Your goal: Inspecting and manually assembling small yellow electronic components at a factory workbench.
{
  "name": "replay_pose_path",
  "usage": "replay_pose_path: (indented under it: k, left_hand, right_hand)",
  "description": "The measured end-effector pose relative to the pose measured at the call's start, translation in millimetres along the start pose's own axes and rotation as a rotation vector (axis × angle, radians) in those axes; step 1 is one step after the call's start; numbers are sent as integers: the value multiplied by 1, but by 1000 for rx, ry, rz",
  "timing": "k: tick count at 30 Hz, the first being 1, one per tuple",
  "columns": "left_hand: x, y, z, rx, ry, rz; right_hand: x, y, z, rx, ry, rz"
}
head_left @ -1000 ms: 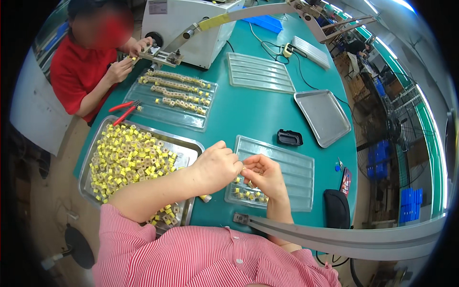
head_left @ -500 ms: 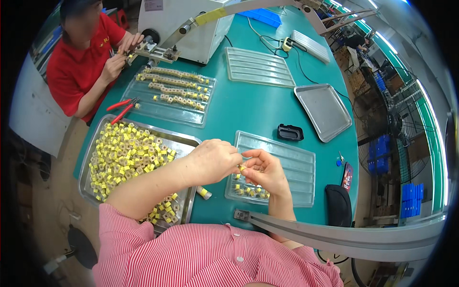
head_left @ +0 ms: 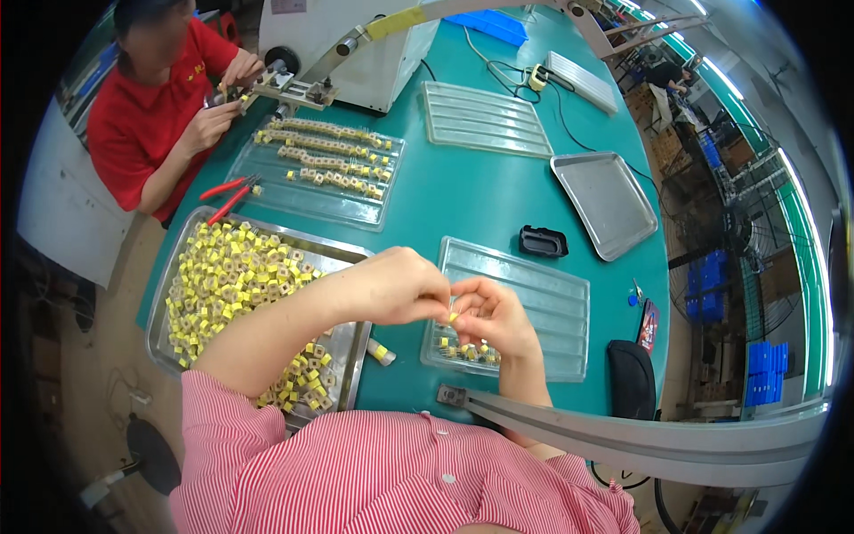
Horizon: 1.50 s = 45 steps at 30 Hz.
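Observation:
My left hand (head_left: 407, 287) and my right hand (head_left: 498, 322) meet over the near clear ribbed tray (head_left: 551, 303). Between their fingertips is a small yellow-taped coil bobbin (head_left: 453, 317), pinched by the right thumb and forefinger. The left fingers are closed right against it; whether they grip the bobbin or a fine part of it is hidden. Several more bobbins (head_left: 470, 352) stand in the tray just below my right hand. Under my left forearm lies a metal tray (head_left: 363, 343) heaped with loose yellow-taped bobbins (head_left: 236, 276).
Red-handled pliers (head_left: 233, 198) lie beside another ribbed tray (head_left: 356, 214) holding rows of bobbins. Across the table a person in red (head_left: 147, 116) works at a machine (head_left: 342, 71). A black box (head_left: 543, 241), grey tray (head_left: 605, 205), black case (head_left: 630, 378) and metal arm (head_left: 623, 436) stand right.
My hands stay together, with the left wrist raised slightly and its fingers shifted a little down toward the bobbin. The co-worker's hands have moved slightly at the machine.

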<state>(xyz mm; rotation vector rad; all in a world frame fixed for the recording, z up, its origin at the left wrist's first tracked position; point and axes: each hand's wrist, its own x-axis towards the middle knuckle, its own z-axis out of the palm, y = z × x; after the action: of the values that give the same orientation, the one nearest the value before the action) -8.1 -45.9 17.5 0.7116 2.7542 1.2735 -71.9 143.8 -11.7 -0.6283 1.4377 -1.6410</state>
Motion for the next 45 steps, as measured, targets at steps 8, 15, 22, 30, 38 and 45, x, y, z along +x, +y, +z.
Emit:
replay_pose_path:
  k: [8, 15, 22, 30, 38, 45]
  left_hand:
    - [-2, 8, 8, -241, 296, -76]
    - [2, 13, 14, -88, 379, -22]
    - [0, 8, 17, 40, 416, 77]
    - [-2, 10, 17, -25, 377, 48]
    - [-1, 7, -2, -303, 47, -332]
    - [-5, 4, 11, -871, 23, -388]
  right_hand:
    - [9, 3, -5, 364, 73, -23]
    - [4, 1, -7, 346, 75, -54]
    - [1, -4, 0, 151, 170, -74]
    - [-3, -7, 2, 22, 162, -106]
    - [-1, -3, 6, -98, 118, -83]
    - [-7, -6, 5, 35, 144, -150]
